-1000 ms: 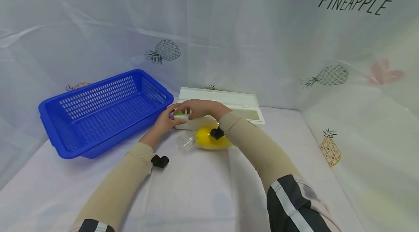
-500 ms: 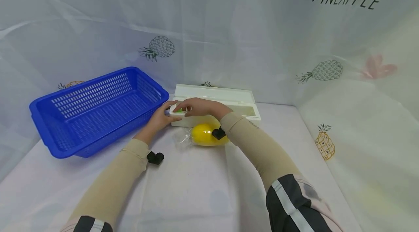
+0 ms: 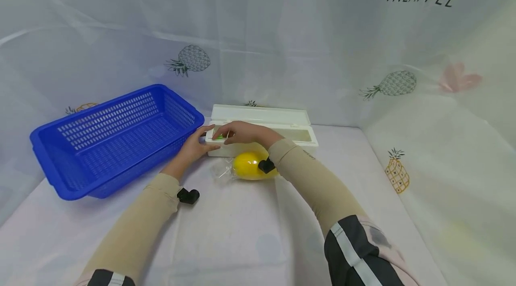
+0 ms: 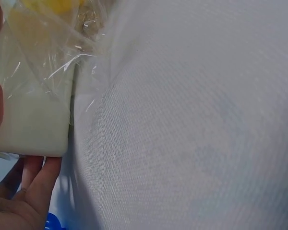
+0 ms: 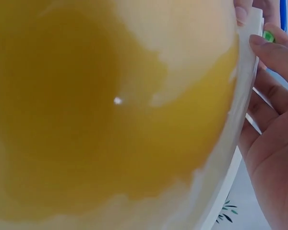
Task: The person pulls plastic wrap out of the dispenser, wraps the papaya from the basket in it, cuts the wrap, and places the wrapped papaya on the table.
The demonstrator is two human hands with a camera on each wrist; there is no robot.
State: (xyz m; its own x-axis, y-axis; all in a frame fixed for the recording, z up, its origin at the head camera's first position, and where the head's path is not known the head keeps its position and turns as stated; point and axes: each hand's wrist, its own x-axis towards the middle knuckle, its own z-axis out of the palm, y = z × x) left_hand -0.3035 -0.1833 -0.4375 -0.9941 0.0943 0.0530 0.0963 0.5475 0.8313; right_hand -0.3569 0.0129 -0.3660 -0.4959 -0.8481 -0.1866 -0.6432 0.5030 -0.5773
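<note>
A long white box (image 3: 225,151) with its hinged lid (image 3: 260,114) raised stands by the back wall. My left hand (image 3: 193,146) grips its left end, thumb along the front and fingers round the end wall, as the left wrist view shows. Over that same end, my right hand (image 3: 243,132) reaches in with bent fingers. Between its thumb and forefinger in the right wrist view is a small green thing (image 5: 269,36), mostly hidden. In front of the box lies a yellow oval thing (image 3: 246,165) in clear plastic wrap, partly behind my right wrist.
To the left, a blue plastic basket (image 3: 121,183) with slotted walls stands close beside my left hand. The white cloth (image 3: 225,232) covers the tabletop, and a pineapple-print curtain (image 3: 282,53) rises behind and to the right.
The head view has shifted a little, so everything sits slightly further left. The purple bit beside my left fingers has mostly gone from sight; both hands stay at the box's left end.
</note>
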